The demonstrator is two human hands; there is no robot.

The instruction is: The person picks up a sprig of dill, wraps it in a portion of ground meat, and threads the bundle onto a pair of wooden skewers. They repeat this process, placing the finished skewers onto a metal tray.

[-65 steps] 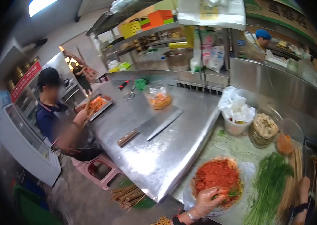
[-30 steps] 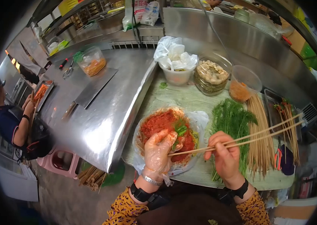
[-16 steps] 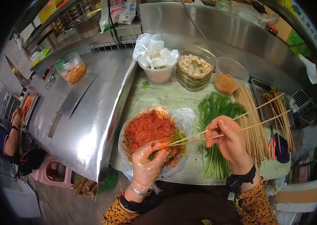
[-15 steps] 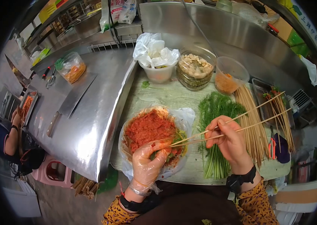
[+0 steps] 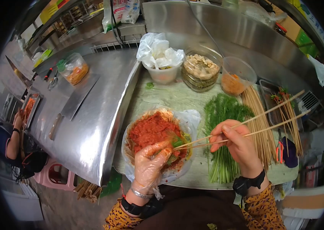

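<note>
My right hand (image 5: pixel 234 142), bare, holds two thin bamboo skewers (image 5: pixel 271 114) between thumb and fingers. Their far ends spread apart to the upper right; their near ends meet at my left hand (image 5: pixel 149 163). That hand wears a clear plastic glove with red smears, its thumb and fingers pinched together over a plastic-lined bowl (image 5: pixel 193 119). Blurred green leaves (image 5: pixel 177 141) show at the skewer ends, but what the pinch holds is hidden. Thick red paste (image 5: pixel 150 128) fills much of the bowl. Green dill (image 5: pixel 225 111) lies just beyond my right hand.
Loose bamboo skewers (image 5: pixel 259 132) lie right of the dill, near orange-handled scissors (image 5: pixel 279 151). A metal tray (image 5: pixel 263 86) holds loaded skewers. Tubs and a jar (image 5: pixel 202 73) line the back. A cleaver (image 5: pixel 79 97) rests on the steel counter; another person's arm (image 5: pixel 13 143) is far left.
My right hand and the skewers have shifted slightly right, their outer ends rising. My left fingers have drawn back a little, and green leaves now show at the skewer ends.
</note>
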